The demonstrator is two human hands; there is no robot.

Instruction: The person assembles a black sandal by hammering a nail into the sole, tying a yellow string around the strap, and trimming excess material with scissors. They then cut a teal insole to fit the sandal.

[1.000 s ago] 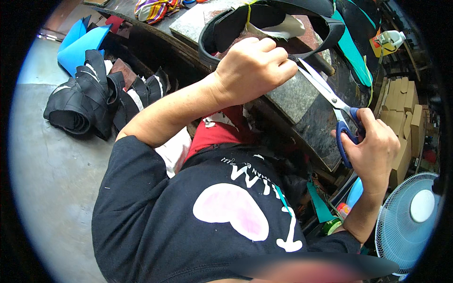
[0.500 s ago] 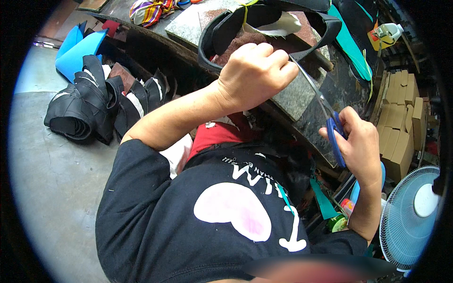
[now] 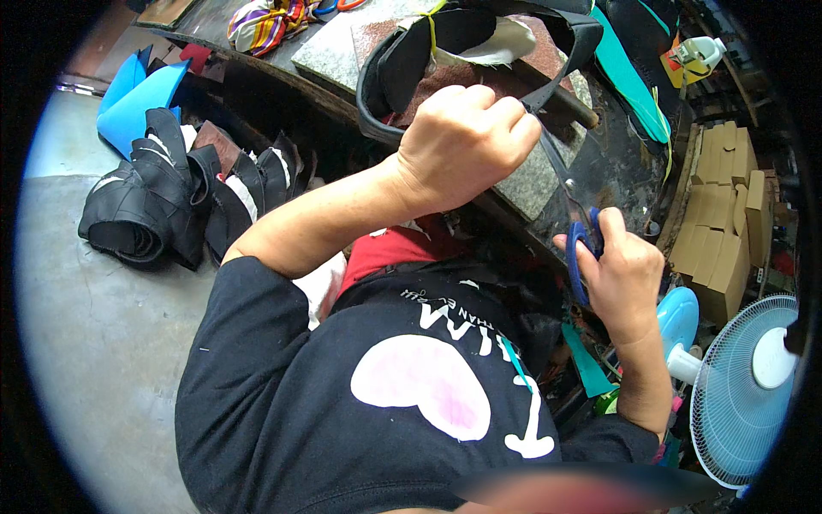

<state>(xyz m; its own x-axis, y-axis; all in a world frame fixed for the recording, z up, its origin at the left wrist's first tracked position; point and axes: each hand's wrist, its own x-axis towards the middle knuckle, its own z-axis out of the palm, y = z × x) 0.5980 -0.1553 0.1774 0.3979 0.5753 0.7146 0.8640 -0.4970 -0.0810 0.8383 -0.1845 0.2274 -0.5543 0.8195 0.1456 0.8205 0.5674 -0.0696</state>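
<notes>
My left hand (image 3: pixel 469 141) is a fist, gripping the near edge of a black strip of material (image 3: pixel 383 133) that curves up in a loop over the workbench. In my right hand (image 3: pixel 623 270) is a pair of scissors (image 3: pixel 578 223) with blue handles, the thumb and fingers through the rings. Its blades point up toward the strip, just right of my left fist, and the tips meet the strip's edge there. Whether they are cutting into it I cannot make out. A yellow-green tie (image 3: pixel 432 30) and a white cloth piece (image 3: pixel 501 44) sit at the loop's far side.
A stone slab (image 3: pixel 330 58) lies on the dark workbench. Teal strips (image 3: pixel 629 73) and a yellow-labelled white jug (image 3: pixel 704 53) are at the right. Cardboard boxes (image 3: pixel 715 244) and a fan (image 3: pixel 745 385) stand at my right. Rolled black material (image 3: pixel 128 218) and blue foam sheets (image 3: pixel 137 107) are on the left.
My right hand has moved left with the scissors, bringing the blades closer together. My left hand keeps its grip, and the black loop has shifted slightly left.
</notes>
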